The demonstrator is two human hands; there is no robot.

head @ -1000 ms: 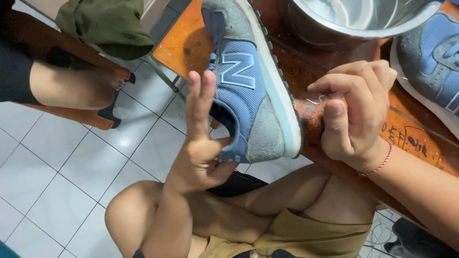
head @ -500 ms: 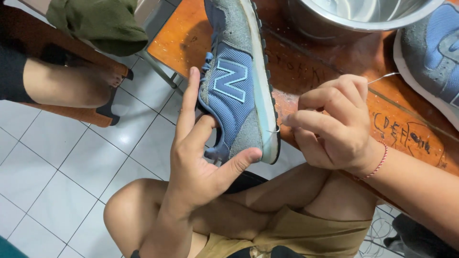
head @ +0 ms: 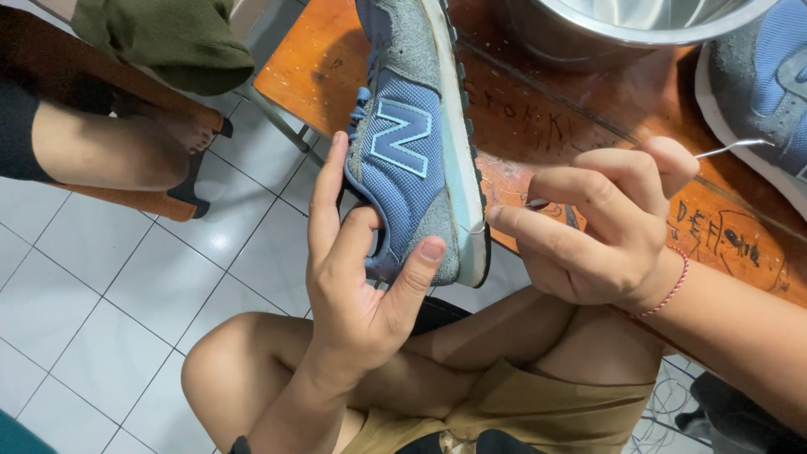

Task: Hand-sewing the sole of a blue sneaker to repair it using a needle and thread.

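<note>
Shoe (head: 416, 160) has stayed gripped at the heel by the left hand (head: 357, 277); the right hand (head: 601, 227) (pinching a needle (head: 731, 148)) has drawn slightly away.

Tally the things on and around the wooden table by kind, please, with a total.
Blue and grey suede-and-mesh sneakers: 2, one in the left hand at, one at the table's right edge
Round shiny steel bowl: 1
Thin bent metal needle, held by the right hand: 1
Crumpled olive-green cloth: 1
Scribbled orange-brown wooden table: 1
Total: 6
</note>
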